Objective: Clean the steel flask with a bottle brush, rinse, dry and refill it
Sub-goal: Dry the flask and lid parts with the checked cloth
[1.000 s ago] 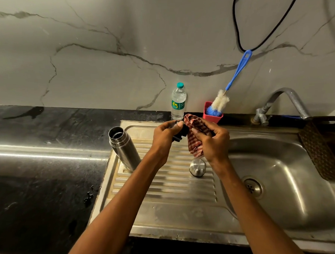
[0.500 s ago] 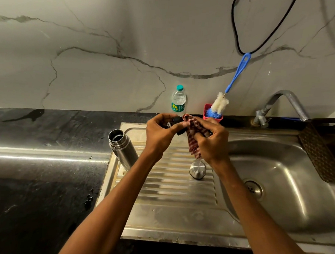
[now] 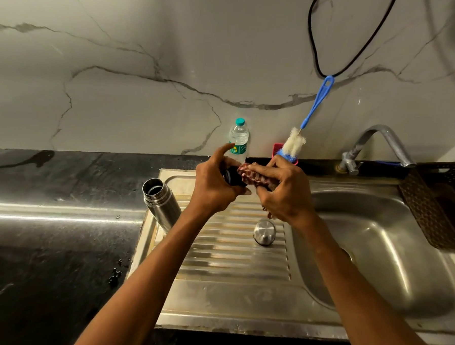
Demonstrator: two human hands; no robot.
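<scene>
Wrapping cloth (image 3: 257, 177) now tighter around stopper (image 3: 232, 176)

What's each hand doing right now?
Left hand: grips a small black stopper, index finger raised.
Right hand: grips the checked cloth, pressed against the stopper.

The steel flask (image 3: 160, 202) stood uncapped on the ribbed drainboard (image 3: 226, 262), at its left rear corner, mouth open upward. Its domed steel cap (image 3: 263, 232) rested separately on the drainboard, nearer the basin. A small black stopper (image 3: 230, 176) was held above the drainboard, partly wrapped in a red checked cloth (image 3: 255, 176). The blue-handled bottle brush (image 3: 302, 131) stood bristles-down in a red holder (image 3: 278, 150) against the wall. A clear water bottle (image 3: 238, 140), green-capped, stood upright beside it.
</scene>
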